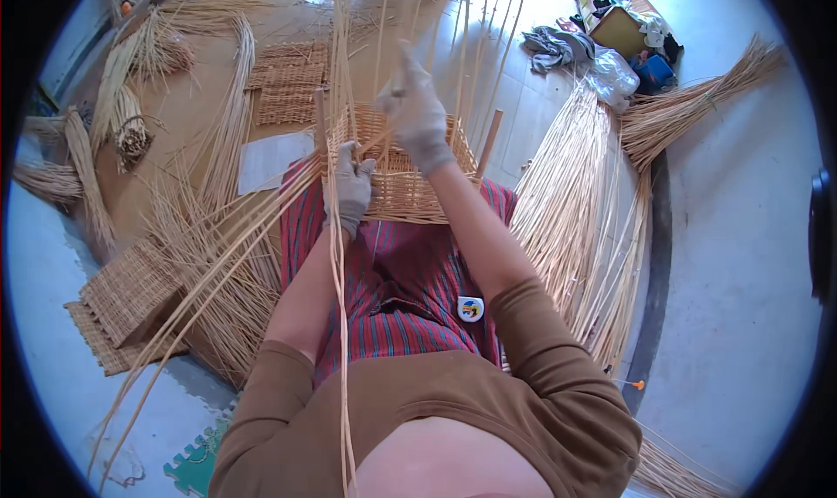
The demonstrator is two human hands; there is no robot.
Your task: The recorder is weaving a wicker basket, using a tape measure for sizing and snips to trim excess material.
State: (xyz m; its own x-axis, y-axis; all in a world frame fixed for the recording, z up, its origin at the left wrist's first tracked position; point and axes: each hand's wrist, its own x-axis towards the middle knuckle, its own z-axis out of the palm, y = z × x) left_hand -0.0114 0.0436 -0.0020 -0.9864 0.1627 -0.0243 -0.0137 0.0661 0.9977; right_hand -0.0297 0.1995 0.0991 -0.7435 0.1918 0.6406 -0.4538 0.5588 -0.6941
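A partly woven wicker basket (404, 184) rests on my lap, with long upright strands rising from its walls. My left hand (350, 189), in a grey-white work glove, is closed on its near left corner, thumb and fingers pinching the wicker there. Above the basket's inside is my right hand (417, 119), gloved too, with a finger pointing up. Its fingers are smeared by motion. A pale strand (375, 142) runs from near my left hand toward the right one; whether that hand grips it I cannot tell. Wooden sticks (489, 146) stand at the basket's sides.
Long loose strands (235, 254) trail left past my arm. Bundles of wicker strands (571, 193) lie right and left on the floor. Woven panels (292, 80) lie ahead, and a woven box (131, 293) at the left. Clothes and an open box (621, 38) are far right.
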